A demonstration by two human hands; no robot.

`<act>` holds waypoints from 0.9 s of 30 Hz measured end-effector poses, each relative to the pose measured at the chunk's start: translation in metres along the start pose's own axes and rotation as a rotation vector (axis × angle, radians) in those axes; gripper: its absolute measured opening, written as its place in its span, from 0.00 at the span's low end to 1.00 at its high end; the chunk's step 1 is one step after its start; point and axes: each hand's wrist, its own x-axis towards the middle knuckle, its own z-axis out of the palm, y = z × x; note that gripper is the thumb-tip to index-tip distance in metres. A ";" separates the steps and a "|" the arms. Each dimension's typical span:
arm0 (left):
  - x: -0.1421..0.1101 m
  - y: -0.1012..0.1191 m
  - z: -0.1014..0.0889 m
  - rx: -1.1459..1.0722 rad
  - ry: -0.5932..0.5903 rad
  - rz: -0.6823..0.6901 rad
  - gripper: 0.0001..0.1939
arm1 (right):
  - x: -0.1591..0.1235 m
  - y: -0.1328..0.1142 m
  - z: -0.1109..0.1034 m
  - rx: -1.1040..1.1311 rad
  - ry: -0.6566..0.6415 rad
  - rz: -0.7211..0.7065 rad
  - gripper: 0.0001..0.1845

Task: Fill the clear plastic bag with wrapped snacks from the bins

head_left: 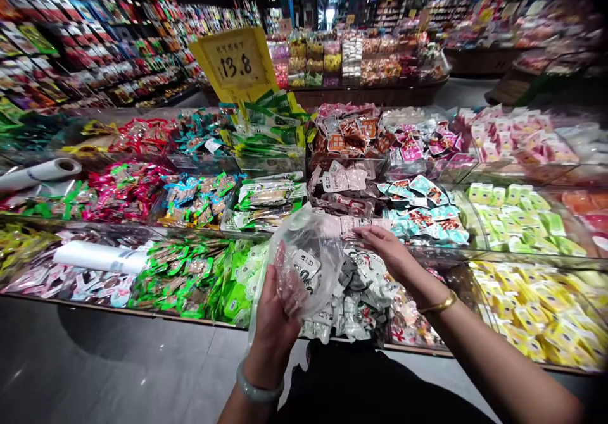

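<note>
My left hand (274,313) is closed around a clear plastic bag (304,266), held up in front of a bulk snack display; a few small packets show through the bag. My right hand (387,250) reaches over the bin of white and grey snack packets (361,297), fingers together and curled down onto the packets just right of the bag's mouth. Whether it holds a packet I cannot make out. A gold bangle sits on the right wrist, a pale jade-coloured one on the left.
Clear-walled bins of wrapped snacks fill the counter: green packets (185,275), teal ones (422,212), yellow ones (546,310), pink ones (517,133). Two rolls of plastic bags (99,256) lie at the left. A yellow price sign (236,63) reads 13.8. Shelves stand behind.
</note>
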 end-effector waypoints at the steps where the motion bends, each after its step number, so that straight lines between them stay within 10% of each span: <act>1: 0.002 -0.001 0.004 0.006 0.001 0.000 0.19 | 0.013 0.002 -0.009 -0.137 0.041 -0.072 0.22; 7: 0.011 -0.005 0.027 0.030 0.015 0.036 0.18 | 0.101 -0.011 -0.039 -0.840 0.233 -0.366 0.14; 13: 0.020 -0.010 0.024 0.032 -0.039 0.059 0.19 | 0.161 -0.031 -0.009 -1.091 0.084 -0.476 0.25; 18: 0.023 -0.015 0.025 0.001 0.002 0.050 0.18 | 0.185 -0.021 0.027 -1.246 0.058 -0.470 0.44; 27: 0.027 -0.017 0.029 0.002 0.023 0.078 0.19 | 0.188 -0.048 0.003 -1.231 0.140 -0.559 0.25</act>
